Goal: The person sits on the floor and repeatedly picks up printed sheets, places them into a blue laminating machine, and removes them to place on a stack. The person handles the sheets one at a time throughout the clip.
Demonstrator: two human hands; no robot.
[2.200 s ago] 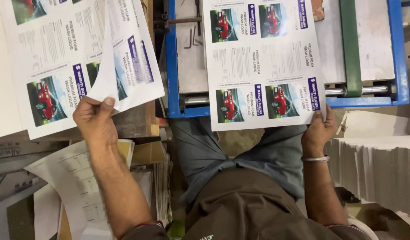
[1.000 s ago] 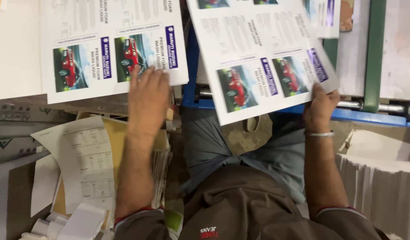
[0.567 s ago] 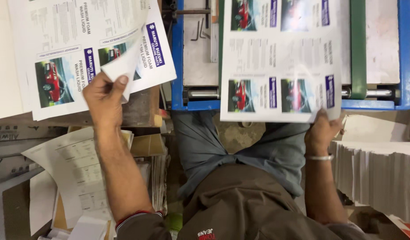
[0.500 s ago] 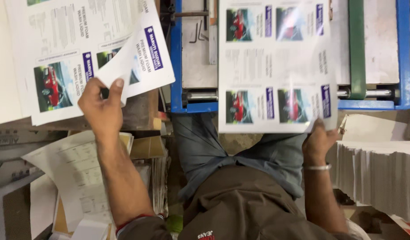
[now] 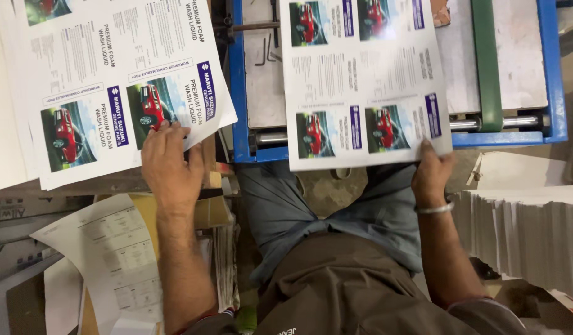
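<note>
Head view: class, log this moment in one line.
left hand: on printed stack | right hand: holds printed sheet | under: blue machine bed

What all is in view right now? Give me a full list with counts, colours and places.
printed sheet stack: one pile, white with red car pictures and dark blue bars, upper left, under the left hand
printed sheet: one, same print, centre, over the machine bed, held at its near right corner
machine bed: one, blue frame with grey plate, top centre to right
green belt: one, running up the bed at right
metal roller: one, silver, along the bed's near edge
white paper stack: one, right side
loose printed papers: several, white, lower left
bangle: one, silver, right wrist
left hand: flat on the stack's near edge
right hand: gripping the sheet
</note>
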